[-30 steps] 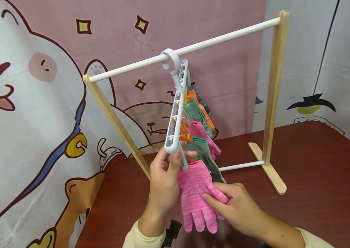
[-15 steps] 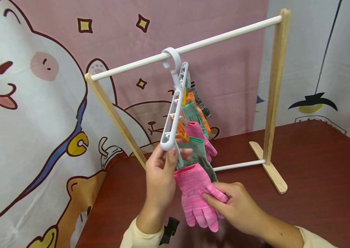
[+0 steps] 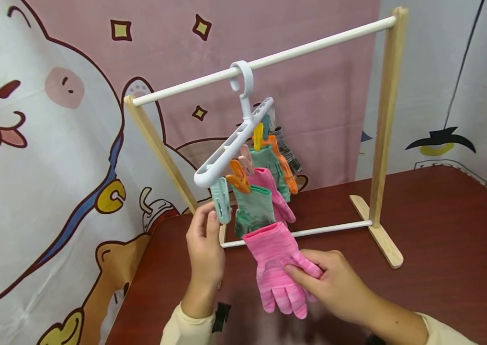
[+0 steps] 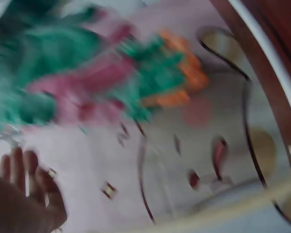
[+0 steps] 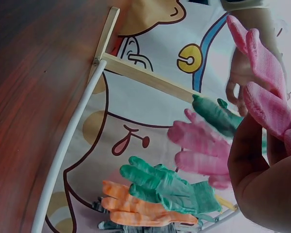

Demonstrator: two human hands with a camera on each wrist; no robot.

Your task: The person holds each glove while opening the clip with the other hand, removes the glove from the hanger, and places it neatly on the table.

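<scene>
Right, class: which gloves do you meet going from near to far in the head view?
Held pink glove, front green glove, hanging pink glove, rear green glove, orange glove, grey glove.

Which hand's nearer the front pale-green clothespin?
Left. The left hand is just below the pale-green clothespin; the right hand is farther, down to the right, pinching a pink glove.

Dark red-brown tabletop (image 3: pixel 441 239) spread across lower right of head view. Pink backdrop (image 3: pixel 312 28) rose behind, dotted with yellow star prints (image 3: pixel 121 30). Large white cartoon cat (image 3: pixel 32 230) filled left side, blue collar (image 3: pixel 75 224) bearing yellow bell (image 3: pixel 111 196) (seen upside down from right wrist). Tan cartoon figure (image 3: pixel 114 258) sat below bell. Pale cloth (image 3: pixel 433 72) covered far right, black-and-yellow print (image 3: pixel 439 143) near tabletop.
</scene>
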